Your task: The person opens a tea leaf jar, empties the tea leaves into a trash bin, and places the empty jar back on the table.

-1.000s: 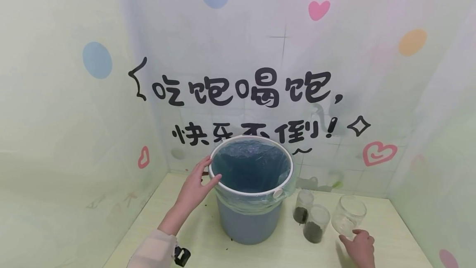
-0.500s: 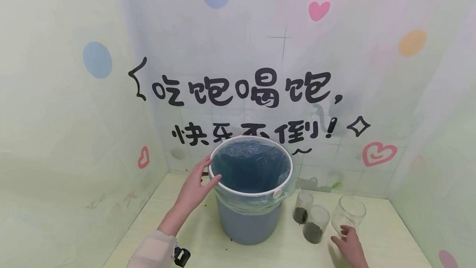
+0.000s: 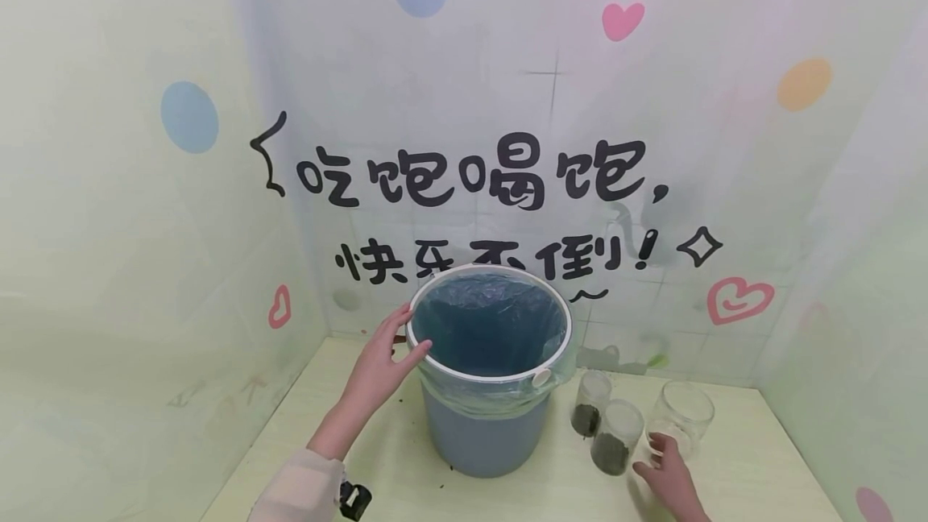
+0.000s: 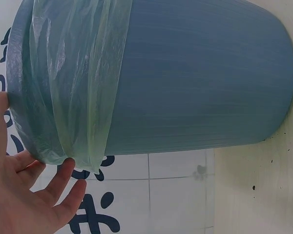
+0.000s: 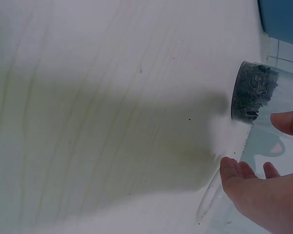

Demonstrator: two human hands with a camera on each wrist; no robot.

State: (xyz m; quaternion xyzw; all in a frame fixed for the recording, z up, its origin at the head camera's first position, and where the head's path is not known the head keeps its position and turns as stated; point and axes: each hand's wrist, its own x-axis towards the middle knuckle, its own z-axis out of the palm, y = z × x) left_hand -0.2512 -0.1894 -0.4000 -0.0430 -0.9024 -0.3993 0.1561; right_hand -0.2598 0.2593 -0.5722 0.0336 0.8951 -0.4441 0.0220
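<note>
My left hand [image 3: 377, 361] rests its fingertips and thumb on the white rim of a blue-grey trash bin [image 3: 486, 437]; its fingers are spread. A thin green plastic bag [image 4: 83, 73] lines the bin and folds down over its outside. On the right, my right hand [image 3: 670, 478] is held with fingers loosely bent and thumb apart, holding nothing. Just left of it stands a clear glass [image 3: 626, 421] with dark flakes at the bottom; in the right wrist view the flakes [image 5: 254, 92] show beyond the thumb. An empty clear glass jar [image 3: 692, 405] stands behind the fingers.
A second small clear glass [image 3: 594, 393] with dark flakes stands between the bin and the nearer glass. Dark crumbs dot the pale wooden table [image 3: 395, 474]. A printed curtain [image 3: 464, 87] closes off the back and sides.
My right hand has moved left, from in front of the empty glass jar toward the nearer glass with dark flakes. My left hand has stayed on the bin's rim.
</note>
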